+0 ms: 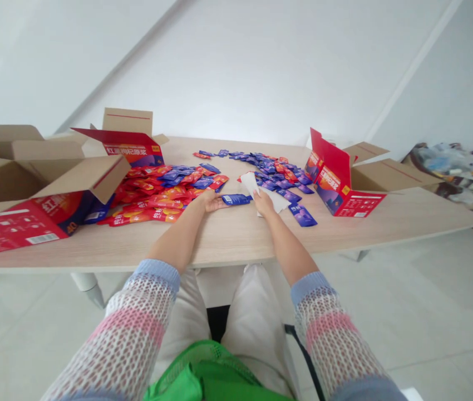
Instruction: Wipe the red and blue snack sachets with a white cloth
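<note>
My left hand is at the right edge of a heap of red and blue sachets, its fingers closed on the end of a blue sachet that lies flat and points right. My right hand grips a crumpled white cloth or paper, just right of that sachet. Beyond the white piece spreads a second group of mostly purple-blue sachets with some red ones. One purple sachet lies apart on the table, to the right of my right hand.
Open red cartons stand at the left, back left and right of the wooden table. A wall rises behind. Far right, a low surface holds a pile of plastic-wrapped items.
</note>
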Available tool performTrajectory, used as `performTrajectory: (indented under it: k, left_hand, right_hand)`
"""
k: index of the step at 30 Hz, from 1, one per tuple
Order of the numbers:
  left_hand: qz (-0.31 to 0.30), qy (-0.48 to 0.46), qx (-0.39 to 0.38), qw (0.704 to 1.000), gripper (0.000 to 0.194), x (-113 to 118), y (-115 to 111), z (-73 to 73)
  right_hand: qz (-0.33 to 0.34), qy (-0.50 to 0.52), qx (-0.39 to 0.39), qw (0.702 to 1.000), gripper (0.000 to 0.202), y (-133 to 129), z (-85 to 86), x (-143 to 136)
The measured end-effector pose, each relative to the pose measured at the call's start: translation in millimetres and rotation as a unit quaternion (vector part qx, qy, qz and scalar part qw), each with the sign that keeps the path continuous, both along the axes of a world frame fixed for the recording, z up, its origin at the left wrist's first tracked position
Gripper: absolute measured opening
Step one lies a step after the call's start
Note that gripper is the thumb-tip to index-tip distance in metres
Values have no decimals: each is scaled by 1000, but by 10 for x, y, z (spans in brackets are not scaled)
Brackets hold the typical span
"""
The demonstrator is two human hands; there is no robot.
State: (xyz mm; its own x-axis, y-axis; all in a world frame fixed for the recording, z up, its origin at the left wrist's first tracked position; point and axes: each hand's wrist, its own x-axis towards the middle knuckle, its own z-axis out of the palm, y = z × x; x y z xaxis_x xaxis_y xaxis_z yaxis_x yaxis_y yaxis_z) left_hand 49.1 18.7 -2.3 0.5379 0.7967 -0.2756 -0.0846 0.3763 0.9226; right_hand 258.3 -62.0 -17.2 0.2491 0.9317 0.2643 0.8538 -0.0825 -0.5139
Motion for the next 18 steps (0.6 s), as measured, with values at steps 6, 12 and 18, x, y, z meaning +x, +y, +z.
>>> performTrajectory:
  k: [6,12,18]
  left_hand:
    - [-66,-81,-71,992,21,-101,-54,28]
    - [-31,-113,-118,986,31,-86,-74,72]
    - [-21,-75,-67,995,28,-17,-55,21]
  right_hand:
    - [147,-83,-25,985,54,-18,-18,-302]
    - [281,-42,-53,957,53,-57,30,-431]
    - [311,120,-32,942,48,-78,124,-252]
